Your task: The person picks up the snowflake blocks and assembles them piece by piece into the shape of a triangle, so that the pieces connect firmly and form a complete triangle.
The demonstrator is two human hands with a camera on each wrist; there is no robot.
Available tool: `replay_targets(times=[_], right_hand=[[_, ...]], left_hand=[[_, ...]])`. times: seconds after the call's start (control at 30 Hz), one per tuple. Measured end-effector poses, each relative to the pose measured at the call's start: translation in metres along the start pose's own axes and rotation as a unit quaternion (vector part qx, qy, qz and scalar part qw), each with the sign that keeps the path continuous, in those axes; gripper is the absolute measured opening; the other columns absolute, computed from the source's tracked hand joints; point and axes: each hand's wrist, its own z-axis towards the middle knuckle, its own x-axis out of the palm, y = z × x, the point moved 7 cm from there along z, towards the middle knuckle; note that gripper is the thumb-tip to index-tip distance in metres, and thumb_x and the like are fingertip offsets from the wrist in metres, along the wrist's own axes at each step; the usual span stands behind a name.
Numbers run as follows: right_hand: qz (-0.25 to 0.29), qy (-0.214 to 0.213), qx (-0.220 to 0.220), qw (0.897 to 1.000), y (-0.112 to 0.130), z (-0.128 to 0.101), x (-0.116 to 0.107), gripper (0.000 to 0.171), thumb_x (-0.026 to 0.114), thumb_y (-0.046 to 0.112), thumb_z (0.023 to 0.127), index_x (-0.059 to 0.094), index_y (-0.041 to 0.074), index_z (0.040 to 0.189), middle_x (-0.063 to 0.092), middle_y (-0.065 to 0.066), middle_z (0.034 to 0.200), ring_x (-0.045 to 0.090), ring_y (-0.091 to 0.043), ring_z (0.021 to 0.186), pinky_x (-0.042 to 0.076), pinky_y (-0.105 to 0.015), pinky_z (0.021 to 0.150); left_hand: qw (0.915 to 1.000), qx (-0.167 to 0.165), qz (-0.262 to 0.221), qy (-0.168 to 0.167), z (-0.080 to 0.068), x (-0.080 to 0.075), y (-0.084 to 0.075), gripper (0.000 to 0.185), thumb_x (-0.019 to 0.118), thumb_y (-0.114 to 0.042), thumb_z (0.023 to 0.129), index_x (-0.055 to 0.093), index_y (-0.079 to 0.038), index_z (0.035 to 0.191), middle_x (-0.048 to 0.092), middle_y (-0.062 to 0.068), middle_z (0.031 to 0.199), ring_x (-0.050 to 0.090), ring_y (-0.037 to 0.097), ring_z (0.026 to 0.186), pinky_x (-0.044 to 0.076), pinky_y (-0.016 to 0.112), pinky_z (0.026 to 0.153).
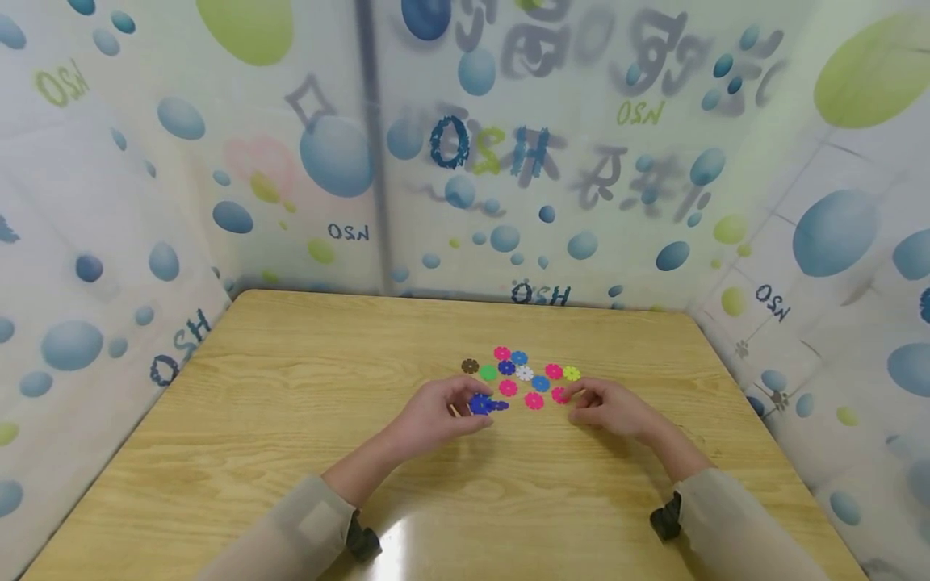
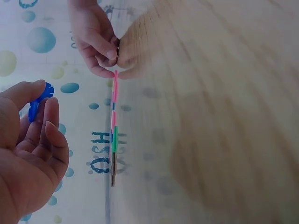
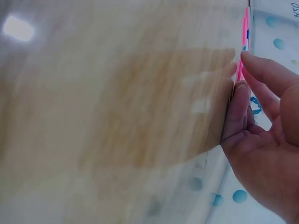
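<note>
The left hand [image 1: 436, 415] pinches a blue flower disc [image 1: 481, 404] (two joined pieces). To its right, the right hand [image 1: 609, 410] closes its fingertips on a pink disc [image 1: 559, 394] lying on the table [image 1: 291, 420].

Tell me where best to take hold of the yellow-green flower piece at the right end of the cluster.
Probably by its notched rim, pinched edge to edge. The yellow-green flower piece lies flat on the table, so there is no underside to reach. Come from the right: that side is bare table, while a pink piece sits close on its left. The right hand is nearest.
</note>
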Motion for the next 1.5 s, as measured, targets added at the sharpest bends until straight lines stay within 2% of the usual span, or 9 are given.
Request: replay_targets(times=[0.17,0.33,0.5,0.6,0.87,1.2,1.33,1.5], right_hand=[[0.0,0.009,-0.007,1.0,0.0,0.002,0.002,0.024,0.077,0.02,0.103,0.074,0.012,0.126,0.064,-0.006,0.103,0.055,-0.023,0.091,0.047,-0.032,0.077],[0.016,0.013,-0.008,1.0,-0.001,-0.001,0.002,0.021,0.079,0.02,0.101,0.074,0.01,0.119,0.067,-0.006,0.106,0.056,-0.022,0.094,0.049,-0.03,0.078],[0.039,0.005,0.017,0.999,-0.004,-0.003,-0.001,0.035,0.081,0.024,0.1,0.067,0.008,0.129,0.062,-0.008,0.107,0.055,-0.023,0.096,0.049,-0.032,0.079],[0.03,0.0,0.021,0.999,-0.004,-0.002,0.0,0.041,0.081,0.025,0.101,0.066,0.009,0.136,0.061,-0.008,0.105,0.054,-0.023,0.093,0.048,-0.032,0.078],[0.006,-0.008,0.019,1.0,-0.001,0.001,0.003,0.029,0.079,0.019,0.102,0.069,0.01,0.128,0.059,-0.007,0.099,0.052,-0.024,0.089,0.045,-0.033,0.075],[0.03,-0.03,0.042,0.998,0.0,-0.004,0.004,0.029,0.082,0.015,0.098,0.065,0.009,0.122,0.066,-0.01,0.109,0.058,-0.024,0.095,0.051,-0.033,0.079],[0.034,-0.04,0.038,0.998,0.003,-0.007,0.005,0.025,0.08,0.013,0.1,0.065,0.009,0.12,0.067,-0.009,0.107,0.059,-0.023,0.092,0.052,-0.033,0.075],[0.085,-0.038,0.017,0.995,0.013,-0.012,0.01,0.02,0.076,0.015,0.104,0.068,0.006,0.121,0.072,-0.011,0.103,0.066,-0.022,0.087,0.058,-0.032,0.073]], left_hand=[[1.0,-0.006,0.0,-0.001,0.0,0.0,-0.002,0.036,0.087,-0.026,0.096,0.077,-0.014,0.129,0.068,0.0,0.096,0.065,0.016,0.086,0.053,0.025,0.065],[1.0,-0.005,0.001,-0.001,0.0,0.0,-0.002,0.036,0.087,-0.025,0.096,0.077,-0.015,0.129,0.068,0.0,0.096,0.065,0.015,0.086,0.053,0.024,0.065],[1.0,0.0,0.008,-0.006,0.001,0.0,-0.002,0.035,0.087,-0.025,0.096,0.077,-0.014,0.128,0.068,-0.001,0.096,0.066,0.015,0.086,0.053,0.024,0.065],[0.9999,0.002,0.009,-0.007,0.001,0.0,-0.001,0.035,0.087,-0.025,0.097,0.077,-0.014,0.128,0.068,-0.001,0.095,0.066,0.014,0.086,0.054,0.024,0.066],[1.0,0.004,0.002,-0.007,0.001,0.0,0.001,0.035,0.087,-0.025,0.097,0.077,-0.014,0.129,0.066,0.001,0.096,0.066,0.016,0.086,0.053,0.025,0.065],[0.9999,0.002,-0.008,-0.008,0.0,-0.001,0.001,0.035,0.087,-0.025,0.097,0.077,-0.014,0.129,0.064,0.0,0.094,0.065,0.015,0.085,0.051,0.024,0.063],[0.9997,-0.009,-0.017,-0.014,-0.001,-0.002,0.001,0.035,0.086,-0.026,0.098,0.077,-0.015,0.13,0.07,0.0,0.095,0.066,0.014,0.084,0.052,0.024,0.063],[0.9991,-0.02,-0.033,-0.016,-0.002,-0.003,0.002,0.035,0.085,-0.025,0.099,0.077,-0.016,0.132,0.076,0.001,0.101,0.07,0.013,0.086,0.054,0.024,0.063]])
